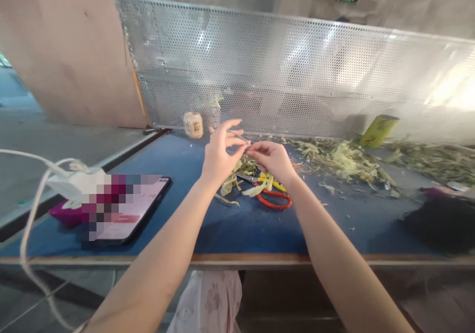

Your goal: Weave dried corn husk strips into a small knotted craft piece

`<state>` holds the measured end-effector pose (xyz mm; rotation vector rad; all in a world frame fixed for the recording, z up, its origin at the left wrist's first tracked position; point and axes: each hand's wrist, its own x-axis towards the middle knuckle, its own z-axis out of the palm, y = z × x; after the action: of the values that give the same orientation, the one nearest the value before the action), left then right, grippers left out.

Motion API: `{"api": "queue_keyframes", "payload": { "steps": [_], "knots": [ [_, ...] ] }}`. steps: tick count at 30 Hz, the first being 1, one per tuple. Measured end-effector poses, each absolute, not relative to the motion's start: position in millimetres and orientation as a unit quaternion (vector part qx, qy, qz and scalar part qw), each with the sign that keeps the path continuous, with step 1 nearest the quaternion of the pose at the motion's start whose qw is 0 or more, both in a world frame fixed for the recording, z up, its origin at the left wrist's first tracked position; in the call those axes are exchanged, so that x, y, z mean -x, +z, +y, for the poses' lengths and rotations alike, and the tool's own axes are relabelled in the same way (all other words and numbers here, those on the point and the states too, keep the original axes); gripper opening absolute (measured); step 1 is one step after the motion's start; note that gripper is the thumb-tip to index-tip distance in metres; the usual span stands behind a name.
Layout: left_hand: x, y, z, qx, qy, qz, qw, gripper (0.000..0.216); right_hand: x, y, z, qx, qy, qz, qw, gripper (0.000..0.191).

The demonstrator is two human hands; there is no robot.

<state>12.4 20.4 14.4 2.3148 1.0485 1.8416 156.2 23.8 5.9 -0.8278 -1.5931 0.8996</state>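
My left hand (221,152) is raised over the blue table, its thumb and a finger pinched together around one end of a thin dark strand (238,136). Fingertip to fingertip with it, my right hand (272,159) is closed in a pinch at the same spot; what it grips is too small to make out. Beneath them lie scissors with red handles (274,205), partly covered by pale, dry leaf strips (254,190). Something with a yellow handle (278,184) lies against the scissors. More greenish leaf scraps (245,166) show between my wrists.
A phone (143,209) leans at the left beside a tissue pack (69,213) and a white cable (33,219). A ball of twine (193,125) stands near the perforated metal screen (237,56). Plant scraps (345,160), a yellow-green container (377,131) and a dark bundle (441,224) are to the right.
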Motion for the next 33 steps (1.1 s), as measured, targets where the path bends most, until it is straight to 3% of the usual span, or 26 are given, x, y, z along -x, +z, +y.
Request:
{"api": "queue_keyframes", "payload": {
  "steps": [7, 11, 14, 16, 20, 26, 33],
  "knots": [
    [-6, 19, 20, -0.756, 0.544, 0.361, -0.040, 0.043, -158, 7, 24, 0.393, 0.338, -0.679, 0.519, 0.019],
    [11, 11, 40, -0.686, 0.576, 0.444, 0.026, 0.053, -161, 5, 29, 0.409, 0.349, -0.658, 0.527, 0.019],
    [20, 2, 54, -0.661, 0.520, 0.530, 0.105, 0.054, -161, 2, 34, 0.406, 0.358, -0.648, 0.535, 0.020],
    [20, 0, 55, -0.677, 0.503, 0.529, 0.093, 0.052, -162, 0, 36, 0.412, 0.353, -0.642, 0.541, 0.021],
    [10, 9, 38, -0.696, 0.522, 0.492, -0.030, 0.053, -162, -1, 38, 0.432, 0.327, -0.636, 0.549, 0.022],
    [-2, 19, 21, -0.817, 0.439, 0.374, 0.011, 0.066, -161, 0, 37, 0.434, 0.315, -0.651, 0.537, 0.022],
    [-3, 16, 24, -0.818, 0.417, 0.395, 0.028, 0.070, -160, 0, 34, 0.435, 0.266, -0.675, 0.534, 0.020]
  ]
}}
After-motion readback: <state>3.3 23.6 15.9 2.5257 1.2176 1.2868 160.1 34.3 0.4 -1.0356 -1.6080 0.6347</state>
